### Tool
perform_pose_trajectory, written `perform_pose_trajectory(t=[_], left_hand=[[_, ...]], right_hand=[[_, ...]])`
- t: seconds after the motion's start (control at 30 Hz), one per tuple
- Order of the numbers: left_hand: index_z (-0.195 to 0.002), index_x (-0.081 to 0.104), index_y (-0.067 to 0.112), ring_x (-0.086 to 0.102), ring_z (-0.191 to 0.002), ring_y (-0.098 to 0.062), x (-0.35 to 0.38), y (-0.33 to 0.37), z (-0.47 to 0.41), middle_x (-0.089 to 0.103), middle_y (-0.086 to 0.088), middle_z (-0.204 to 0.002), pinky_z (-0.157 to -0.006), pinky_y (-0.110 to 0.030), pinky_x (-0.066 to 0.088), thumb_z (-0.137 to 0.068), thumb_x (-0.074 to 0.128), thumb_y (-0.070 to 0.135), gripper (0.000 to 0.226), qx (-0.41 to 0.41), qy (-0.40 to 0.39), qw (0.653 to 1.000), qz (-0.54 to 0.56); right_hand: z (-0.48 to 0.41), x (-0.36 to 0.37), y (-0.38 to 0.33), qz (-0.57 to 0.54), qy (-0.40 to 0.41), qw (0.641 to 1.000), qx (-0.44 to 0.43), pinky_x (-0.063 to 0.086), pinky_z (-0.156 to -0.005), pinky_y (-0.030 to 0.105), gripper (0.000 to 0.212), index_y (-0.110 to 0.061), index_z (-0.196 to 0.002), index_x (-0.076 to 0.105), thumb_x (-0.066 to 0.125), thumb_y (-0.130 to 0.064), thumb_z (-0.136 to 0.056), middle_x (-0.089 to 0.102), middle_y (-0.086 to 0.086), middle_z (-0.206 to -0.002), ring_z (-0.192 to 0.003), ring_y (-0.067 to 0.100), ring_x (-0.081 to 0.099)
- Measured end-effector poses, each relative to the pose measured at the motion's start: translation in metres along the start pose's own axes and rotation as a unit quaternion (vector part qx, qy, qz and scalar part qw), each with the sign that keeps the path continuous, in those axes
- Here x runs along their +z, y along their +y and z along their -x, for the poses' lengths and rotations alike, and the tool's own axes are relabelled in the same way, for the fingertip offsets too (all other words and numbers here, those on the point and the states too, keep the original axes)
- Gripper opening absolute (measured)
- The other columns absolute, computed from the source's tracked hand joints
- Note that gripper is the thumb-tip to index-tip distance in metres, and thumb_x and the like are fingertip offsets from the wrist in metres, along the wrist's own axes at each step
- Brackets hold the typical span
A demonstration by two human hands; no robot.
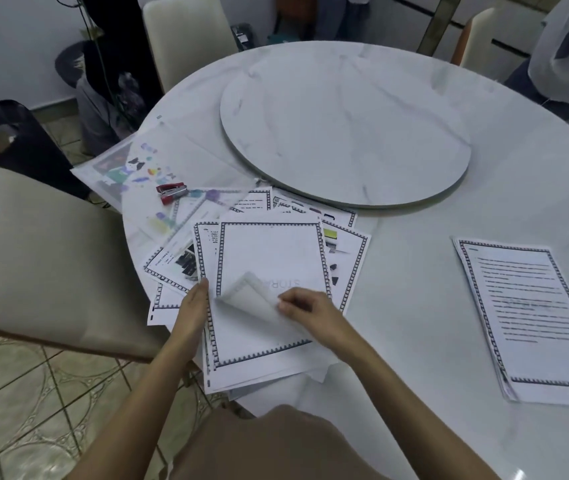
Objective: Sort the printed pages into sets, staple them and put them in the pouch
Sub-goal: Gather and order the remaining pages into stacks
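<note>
Clear pouch (127, 161) and red stapler (172, 193) at far left; left hand (194, 303) straight-fingered against the loose pile (348, 258); right hand (307, 308) pinching the top page (269, 251) by its curled corner, apparently mid-peel, with the sorted set (532, 317) well right, nearest that hand, long axis running away from the person.

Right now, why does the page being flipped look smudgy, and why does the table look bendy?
In the head view, the lifted corner of the top page is smeared by motion blur; the print on the right stack is too soft to read, and the wide lens bows the edge of the table.
</note>
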State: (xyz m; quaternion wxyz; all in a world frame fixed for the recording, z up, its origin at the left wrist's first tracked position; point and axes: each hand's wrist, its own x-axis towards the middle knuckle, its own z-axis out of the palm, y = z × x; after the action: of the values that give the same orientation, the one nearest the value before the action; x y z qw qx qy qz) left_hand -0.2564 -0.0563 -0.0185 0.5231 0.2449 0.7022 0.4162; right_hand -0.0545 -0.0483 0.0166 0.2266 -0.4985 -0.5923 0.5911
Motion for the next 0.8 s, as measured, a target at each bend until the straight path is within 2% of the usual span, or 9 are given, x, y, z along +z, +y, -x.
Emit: perform_pose_trajectory(t=[0.1, 0.2, 0.27, 0.37, 0.57, 0.7, 0.8], left_hand=[[-0.134, 0.044, 0.01, 0.045, -0.123, -0.02, 0.001, 0.0, 0.0, 0.049, -0.001, -0.132, -0.104, -0.033, 0.034, -0.1, 0.035, 0.032, 0.042, 0.015, -0.003, 1.0, 0.001], [-0.127, 0.05, 0.007, 0.056, -0.107, -0.025, 0.001, -0.001, 0.001, 0.057, -0.008, -0.121, -0.09, -0.034, 0.043, -0.096, 0.046, 0.016, 0.033, 0.034, -0.015, 0.998, -0.043], [-0.124, 0.052, 0.008, 0.059, -0.104, -0.028, 0.0, -0.004, 0.0, 0.059, -0.011, -0.122, -0.091, -0.04, 0.048, -0.094, 0.049, 0.012, 0.031, 0.036, -0.015, 0.997, -0.063], [-0.124, 0.052, 0.007, 0.06, -0.108, -0.032, -0.003, -0.005, -0.001, 0.059, -0.015, -0.124, -0.096, -0.048, 0.048, -0.094, 0.049, 0.009, 0.031, 0.033, -0.02, 0.997, -0.07], [-0.127, 0.05, 0.007, 0.06, -0.108, -0.032, -0.004, -0.006, 0.0, 0.059, -0.015, -0.124, -0.095, -0.046, 0.048, -0.095, 0.047, 0.009, 0.032, 0.036, -0.033, 0.997, -0.065], [-0.13, 0.049, 0.008, 0.057, -0.112, -0.033, -0.004, -0.007, -0.001, 0.057, -0.015, -0.128, -0.098, -0.05, 0.045, -0.097, 0.044, 0.012, 0.033, 0.03, -0.036, 0.997, -0.066], [-0.128, 0.049, 0.008, 0.057, -0.113, -0.034, -0.003, -0.006, -0.001, 0.057, -0.016, -0.128, -0.099, -0.05, 0.045, -0.098, 0.04, 0.013, 0.032, 0.024, -0.031, 0.998, -0.058]], right_hand=[[0.004, 0.017, 0.011, 0.015, -0.037, 0.999, 0.014, 0.039, -0.069, 0.008, 0.004, -0.023, -0.09, 0.064, 0.06, -0.024, -0.089, 0.061, -0.016, -0.078, -0.075, -0.001, 0.053], [0.007, 0.023, 0.011, 0.0, -0.089, 0.995, 0.034, 0.043, -0.064, 0.01, 0.011, -0.026, -0.088, 0.065, 0.054, -0.024, -0.093, 0.065, -0.016, -0.075, -0.069, -0.004, 0.057], [0.006, 0.017, 0.009, 0.001, -0.087, 0.996, 0.031, 0.046, -0.066, 0.015, 0.016, -0.025, -0.089, 0.065, 0.051, -0.024, -0.094, 0.067, -0.01, -0.081, -0.073, 0.001, 0.061], [0.002, -0.004, 0.007, -0.024, -0.02, 0.999, 0.026, 0.046, -0.066, 0.018, 0.018, -0.022, -0.089, 0.066, 0.049, -0.019, -0.095, 0.067, -0.007, -0.082, -0.073, 0.005, 0.061], [-0.004, -0.046, 0.015, -0.035, 0.127, 0.991, 0.025, 0.045, -0.065, 0.018, 0.022, -0.023, -0.085, 0.067, 0.051, -0.01, -0.093, 0.067, -0.003, -0.081, -0.073, 0.008, 0.061], [-0.012, -0.061, 0.027, 0.078, 0.165, 0.983, 0.004, 0.043, -0.069, 0.005, 0.015, -0.018, -0.094, 0.067, 0.056, -0.009, -0.09, 0.067, -0.003, -0.094, -0.085, 0.004, 0.06], [-0.023, -0.067, 0.037, 0.212, 0.137, 0.967, -0.022, 0.037, -0.076, 0.006, 0.022, -0.012, -0.11, 0.064, 0.057, -0.008, -0.089, 0.059, 0.002, -0.113, -0.099, 0.009, 0.055]])
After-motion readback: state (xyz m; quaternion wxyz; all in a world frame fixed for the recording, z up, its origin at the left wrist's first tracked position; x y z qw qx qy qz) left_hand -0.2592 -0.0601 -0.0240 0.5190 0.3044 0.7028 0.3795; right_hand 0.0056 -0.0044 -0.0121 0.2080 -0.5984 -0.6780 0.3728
